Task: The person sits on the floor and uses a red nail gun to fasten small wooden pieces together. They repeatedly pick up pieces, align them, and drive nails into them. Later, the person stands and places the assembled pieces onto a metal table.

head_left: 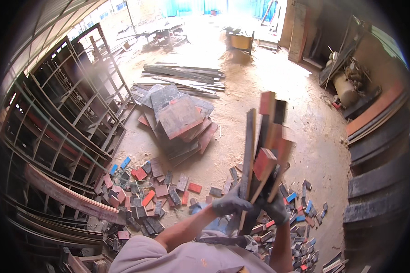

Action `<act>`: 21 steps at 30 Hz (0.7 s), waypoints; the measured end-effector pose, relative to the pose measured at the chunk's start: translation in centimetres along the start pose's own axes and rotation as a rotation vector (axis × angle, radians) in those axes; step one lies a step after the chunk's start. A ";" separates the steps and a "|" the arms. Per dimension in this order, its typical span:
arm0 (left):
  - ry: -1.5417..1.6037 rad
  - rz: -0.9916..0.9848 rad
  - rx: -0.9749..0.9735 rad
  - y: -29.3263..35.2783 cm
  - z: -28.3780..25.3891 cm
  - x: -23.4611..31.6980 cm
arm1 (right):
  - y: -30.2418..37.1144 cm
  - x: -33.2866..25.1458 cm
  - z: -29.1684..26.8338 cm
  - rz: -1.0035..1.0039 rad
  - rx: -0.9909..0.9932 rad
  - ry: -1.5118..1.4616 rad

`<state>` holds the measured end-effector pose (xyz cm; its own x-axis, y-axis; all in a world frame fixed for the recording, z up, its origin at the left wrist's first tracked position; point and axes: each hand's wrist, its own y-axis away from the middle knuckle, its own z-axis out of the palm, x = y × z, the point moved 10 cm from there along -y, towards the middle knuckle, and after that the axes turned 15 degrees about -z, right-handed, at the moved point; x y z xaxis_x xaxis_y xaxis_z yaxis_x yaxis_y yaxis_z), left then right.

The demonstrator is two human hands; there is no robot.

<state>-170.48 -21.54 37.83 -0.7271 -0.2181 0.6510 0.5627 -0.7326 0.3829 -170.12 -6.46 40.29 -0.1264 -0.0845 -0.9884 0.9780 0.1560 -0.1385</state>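
A bundle of long plywood strips (263, 166), with red and black faces and pale layered edges, stands nearly upright in front of my body. My left hand (232, 204), in a dark grey glove, is closed round the bundle's left side low down. On the other side my right hand (277, 210), gloved alike, is closed against the lower right of the strips, its fingers partly hidden behind them. The strips' top ends are uneven and fan apart slightly. Below my hands, their lower ends are mostly out of sight.
Small red, black and blue wood offcuts (161, 191) litter the floor on both sides of me. Ahead lie a stack of square boards (177, 118) and a pile of long strips (182, 75). A metal rack (77, 95) stands left; boards (378, 182) lean right, near a compressor (346, 86).
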 end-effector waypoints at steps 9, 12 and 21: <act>0.194 0.233 -0.053 -26.2 -18.6 28.8 | -42.9 6.9 -5.1 -0.303 -0.046 0.211; 0.249 0.248 0.004 -35.7 -24.5 39.8 | -55.7 10.8 -10.3 -0.240 0.139 0.259; 0.238 0.126 0.018 -60.9 -42.6 65.8 | -91.2 15.8 -18.9 -0.108 0.348 0.191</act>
<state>-269.35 -18.69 29.45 -0.7219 -0.4535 0.5227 0.6597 -0.6791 0.3219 -264.42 -3.43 36.09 -0.2275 0.1072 -0.9679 0.9510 -0.1891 -0.2445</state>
